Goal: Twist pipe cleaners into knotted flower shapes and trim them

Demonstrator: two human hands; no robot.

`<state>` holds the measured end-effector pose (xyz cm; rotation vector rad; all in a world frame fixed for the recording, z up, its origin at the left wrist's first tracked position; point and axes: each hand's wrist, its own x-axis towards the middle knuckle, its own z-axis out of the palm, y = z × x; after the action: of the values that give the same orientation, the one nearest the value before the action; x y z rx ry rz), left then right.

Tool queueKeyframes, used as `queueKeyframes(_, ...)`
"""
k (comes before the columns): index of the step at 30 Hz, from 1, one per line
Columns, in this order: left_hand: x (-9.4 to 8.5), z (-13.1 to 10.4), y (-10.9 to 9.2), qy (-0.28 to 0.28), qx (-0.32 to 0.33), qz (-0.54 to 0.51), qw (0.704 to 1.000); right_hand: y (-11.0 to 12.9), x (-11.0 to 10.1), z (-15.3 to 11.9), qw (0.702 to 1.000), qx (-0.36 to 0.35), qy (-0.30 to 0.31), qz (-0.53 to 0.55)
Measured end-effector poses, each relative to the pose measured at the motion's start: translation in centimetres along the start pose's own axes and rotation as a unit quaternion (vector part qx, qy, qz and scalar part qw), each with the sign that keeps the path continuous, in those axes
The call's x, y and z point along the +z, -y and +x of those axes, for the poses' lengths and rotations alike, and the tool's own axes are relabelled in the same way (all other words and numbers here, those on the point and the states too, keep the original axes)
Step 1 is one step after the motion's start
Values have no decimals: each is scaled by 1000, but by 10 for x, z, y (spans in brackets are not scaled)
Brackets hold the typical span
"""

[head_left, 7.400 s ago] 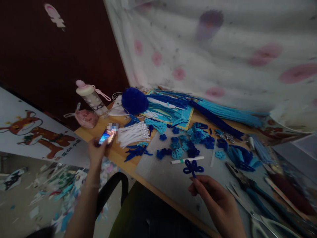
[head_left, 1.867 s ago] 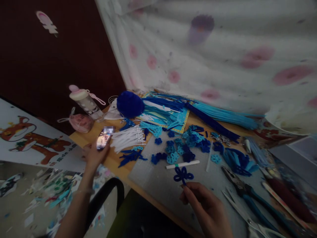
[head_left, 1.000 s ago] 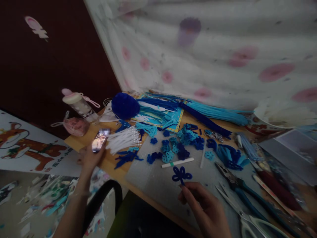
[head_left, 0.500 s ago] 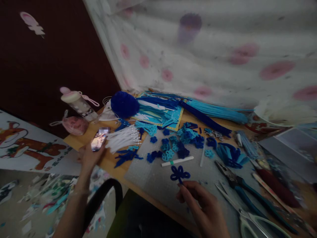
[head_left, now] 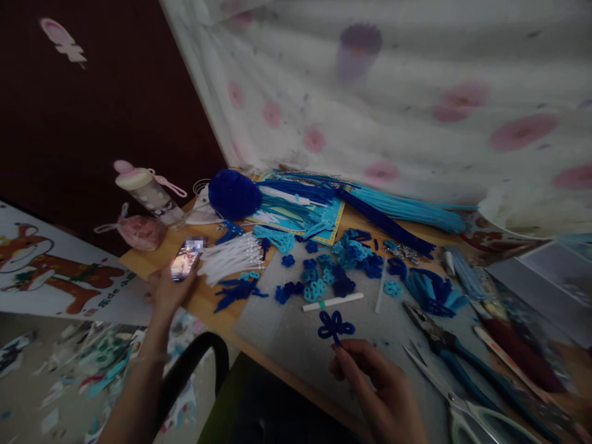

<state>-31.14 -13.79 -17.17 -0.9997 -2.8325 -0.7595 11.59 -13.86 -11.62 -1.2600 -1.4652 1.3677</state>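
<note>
My left hand (head_left: pixel 169 290) is wrapped round a lit phone (head_left: pixel 185 260) at the left end of the table. Between thumb and fingers, my right hand (head_left: pixel 370 376) pinches the stem of a dark blue looped flower (head_left: pixel 335 325), held over the grey mat (head_left: pixel 272 327). Just beyond the flower lies a white stick (head_left: pixel 333 301) with a green band. Several blue and turquoise small flowers (head_left: pixel 315 288) are grouped behind the stick. White stems with beaded tips (head_left: pixel 231 259) lie right of the phone.
Pliers (head_left: pixel 444 345) and scissors (head_left: pixel 457 398) lie right of my right hand. A bottle (head_left: pixel 150 191) and a pink pouch (head_left: pixel 141 231) stand at the back left. Turquoise stems (head_left: pixel 407 209) and a dark blue ball (head_left: pixel 234 193) lie along the curtain (head_left: pixel 370 111).
The view has shifted very slightly. Both hands keep their holds on the phone and the blue flower, with no other visible movement.
</note>
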Motion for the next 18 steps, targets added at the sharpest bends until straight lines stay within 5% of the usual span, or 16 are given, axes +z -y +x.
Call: queueKeyframes(18,-3,-1,-4,25,-23,-25,999,1,3,0,1000,9,15,-2)
